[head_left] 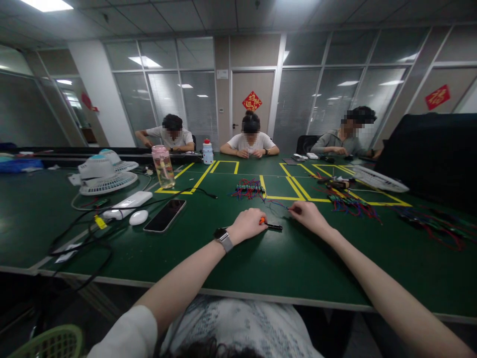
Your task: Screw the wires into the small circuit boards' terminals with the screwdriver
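My left hand, with a watch on its wrist, is closed low over the green table. A small orange-and-black tool sticks out to the right from its fingers; its exact kind is too small to make out. To the right, my right hand pinches the end of thin red and blue wires, which trail left towards my left hand. Just beyond my hands lies a row of small green circuit boards with red and blue leads.
A phone, white earbud case, power strip and black cables lie left. Behind them stand fans and a pink-lidded bottle. More wired boards lie right, near a white keyboard. Three people sit opposite.
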Demonstrator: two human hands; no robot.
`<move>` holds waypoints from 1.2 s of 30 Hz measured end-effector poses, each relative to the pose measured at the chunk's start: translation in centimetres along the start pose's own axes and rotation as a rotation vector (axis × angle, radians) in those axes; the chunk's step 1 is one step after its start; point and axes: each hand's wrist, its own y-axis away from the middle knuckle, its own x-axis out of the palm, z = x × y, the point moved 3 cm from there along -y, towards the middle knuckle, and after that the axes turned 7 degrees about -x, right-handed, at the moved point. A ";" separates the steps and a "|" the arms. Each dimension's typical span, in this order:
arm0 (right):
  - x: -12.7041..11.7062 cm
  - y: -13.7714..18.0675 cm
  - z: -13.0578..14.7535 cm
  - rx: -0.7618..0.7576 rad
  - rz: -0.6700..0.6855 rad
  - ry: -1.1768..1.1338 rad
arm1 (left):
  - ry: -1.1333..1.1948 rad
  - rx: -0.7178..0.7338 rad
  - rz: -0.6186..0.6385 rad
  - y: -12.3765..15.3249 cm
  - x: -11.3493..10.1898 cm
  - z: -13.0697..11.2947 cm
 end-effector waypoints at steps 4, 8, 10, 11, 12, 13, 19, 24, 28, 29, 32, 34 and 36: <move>-1.0 1.7 -1.0 0.027 -0.059 -0.171 | -0.034 0.015 -0.047 -1.1 1.0 -1.7; -1.4 3.2 -1.0 -0.016 -0.123 -0.201 | -0.054 0.020 -0.067 -2.9 1.8 -3.2; -1.5 3.4 -1.2 -0.022 -0.158 -0.184 | -0.063 0.018 -0.069 -4.0 2.2 -4.2; -1.5 3.4 -1.3 -0.021 -0.171 -0.174 | -0.065 0.021 -0.068 -4.6 2.3 -4.7; -1.4 3.3 -1.6 -0.019 -0.181 -0.165 | -0.068 0.022 -0.065 -5.1 2.5 -5.1; -1.3 3.2 -1.9 -0.017 -0.188 -0.157 | -0.070 0.020 -0.061 -5.6 2.7 -5.6; -0.9 3.0 -3.2 -0.003 -0.197 -0.130 | -0.088 0.007 -0.067 -5.9 2.8 -6.1; -0.8 2.9 -2.2 -0.025 -0.119 -0.097 | -0.095 -0.011 -0.077 -3.9 2.0 -3.8; -0.7 2.9 -1.5 -0.047 -0.062 -0.003 | -0.077 -0.056 -0.083 -2.2 0.9 -1.7; -0.7 2.9 -1.4 -0.049 -0.050 0.019 | -0.069 -0.068 -0.084 -1.8 0.6 -1.3; -0.6 2.9 -1.4 -0.049 -0.029 0.068 | -0.044 -0.108 -0.094 -0.7 -0.3 -0.2; -0.5 3.0 -1.5 -0.048 -0.022 0.082 | -0.026 -0.133 -0.097 -0.2 -0.7 0.4; -0.5 3.0 -1.5 -0.050 -0.023 0.084 | -0.010 -0.155 -0.096 0.0 -0.9 0.6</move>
